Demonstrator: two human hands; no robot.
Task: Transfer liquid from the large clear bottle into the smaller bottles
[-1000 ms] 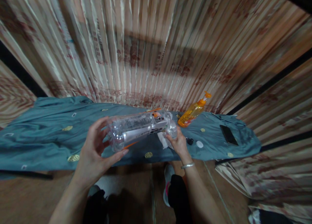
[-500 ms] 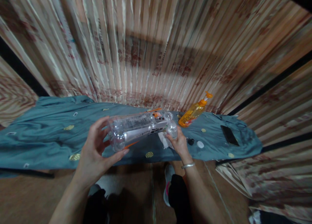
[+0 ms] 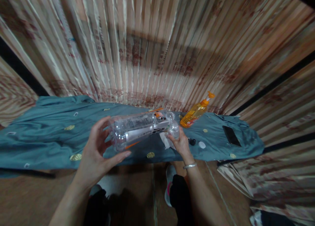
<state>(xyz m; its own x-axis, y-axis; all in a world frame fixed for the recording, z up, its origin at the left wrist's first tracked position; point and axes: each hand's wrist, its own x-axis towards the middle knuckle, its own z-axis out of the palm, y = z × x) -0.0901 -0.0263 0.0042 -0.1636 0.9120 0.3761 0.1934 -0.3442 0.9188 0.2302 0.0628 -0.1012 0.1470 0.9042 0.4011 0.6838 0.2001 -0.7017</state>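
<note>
A large clear plastic bottle (image 3: 140,127) with a grey, white and orange label lies tilted in the air, its base to the left and its neck to the right. My left hand (image 3: 98,150) is curved around the base end, thumb along the near side. My right hand (image 3: 180,141) grips a smaller clear plastic piece (image 3: 173,129) right beside the bottle's neck. I cannot tell whether this piece is a second bottle or whether the two touch. A crumpled white tissue (image 3: 166,141) shows just left of my right hand, partly behind it.
The narrow table has a blue-green cloth (image 3: 54,131). An orange pump bottle (image 3: 195,113) stands behind my right hand. Nearby lie a black cap (image 3: 192,141) and a white round cap (image 3: 202,145). Farther right is a black phone (image 3: 231,136). Patterned curtains (image 3: 147,55) hang behind.
Almost nothing differs. Both hands keep their hold on the clear plastic things, and the view has shifted very slightly.
</note>
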